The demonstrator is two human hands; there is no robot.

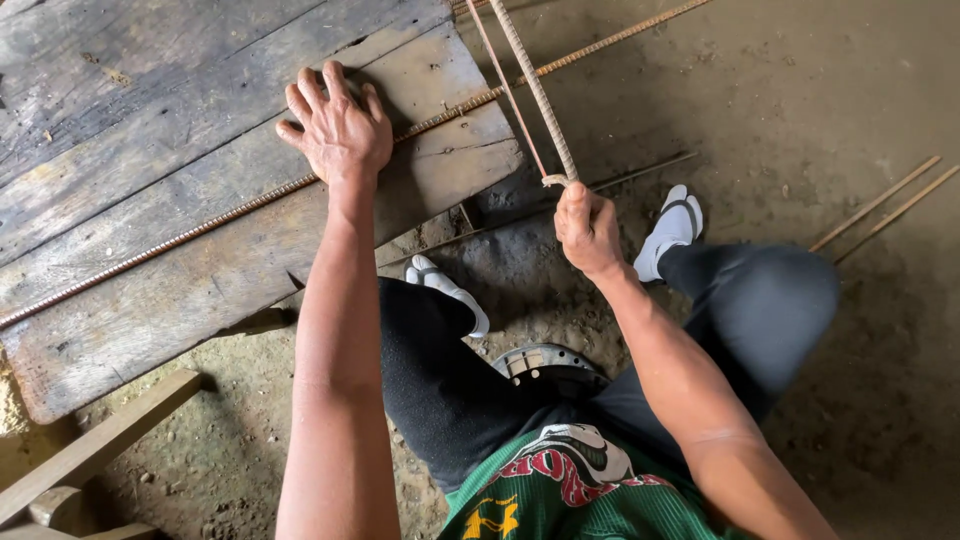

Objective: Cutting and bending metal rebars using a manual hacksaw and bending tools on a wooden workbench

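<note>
My left hand (pixel 338 125) lies flat, fingers spread, on a worn wooden plank bench (pixel 150 150), pressing down on a long ribbed steel bar (pixel 200 225) that runs diagonally across the planks and out over the dirt at the upper right. My right hand (pixel 587 228) is closed around the lower end of a thick ribbed rod (pixel 540 95) that rises toward the top edge, with a thinner rusty rod (pixel 505 85) beside it. The two rods cross over the long bar just off the bench's right edge.
My legs in dark trousers and white sandals (pixel 672 228) stand on the dirt floor beside the bench. Two thin rods (pixel 880 210) lie on the ground at the right. A wooden frame piece (pixel 100 445) sits at the lower left. A round metal object (pixel 545 362) rests between my feet.
</note>
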